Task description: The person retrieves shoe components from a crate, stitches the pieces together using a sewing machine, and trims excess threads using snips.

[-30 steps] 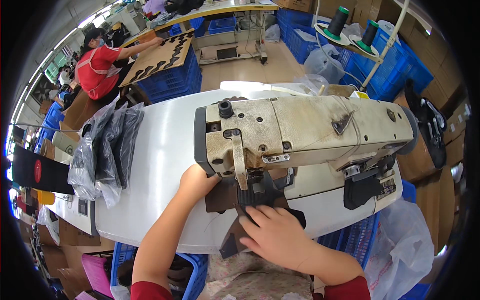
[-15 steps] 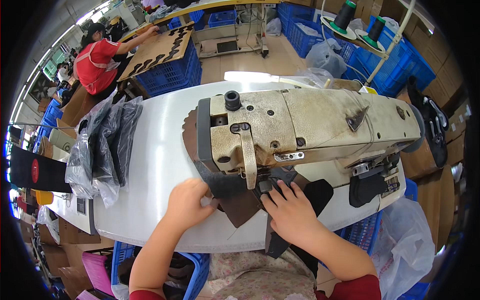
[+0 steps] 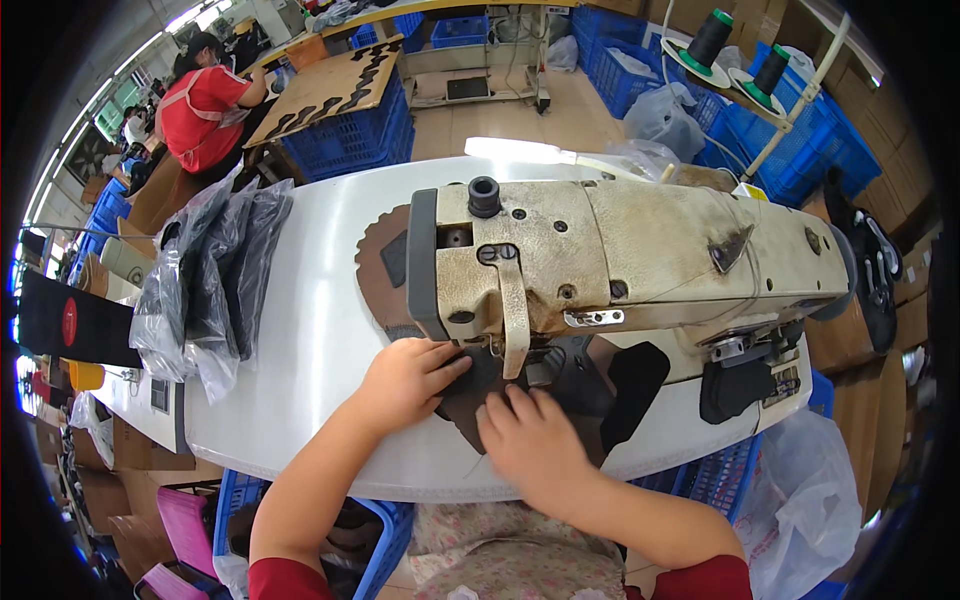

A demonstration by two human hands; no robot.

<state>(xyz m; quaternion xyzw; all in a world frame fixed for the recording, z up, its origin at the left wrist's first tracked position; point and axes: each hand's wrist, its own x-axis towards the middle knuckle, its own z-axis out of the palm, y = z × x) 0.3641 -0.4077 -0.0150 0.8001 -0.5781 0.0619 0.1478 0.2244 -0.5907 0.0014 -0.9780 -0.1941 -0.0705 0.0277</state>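
A brown and black shoe upper (image 3: 380, 257) lies on the white sewing table (image 3: 310, 430), partly hidden under the head of a worn cream sewing machine (image 3: 550, 240). Its notched rounded end shows left of the machine, its black flap (image 3: 637, 390) on the right. My left hand (image 3: 405, 390) is closed on the upper's near-left part, fingertips beside the needle area. Just in front of the presser area, my right hand (image 3: 535, 445) is slightly blurred, its curled fingertips gripping the brown part. The needle is hidden from view.
Plastic-wrapped dark pieces (image 3: 215, 275) lie on the table's left. A lit lamp (image 3: 515, 151) and thread cones (image 3: 710, 45) stand behind the machine. Blue crates (image 3: 350, 140) surround the table, and a clear plastic bag (image 3: 800, 500) hangs at right. Another person in red (image 3: 200, 120) works at far left.
My left hand has moved up toward the machine. My right hand has shifted left and nearer to me. The upper has turned and slid, showing more of its notched end; the view has shifted slightly.
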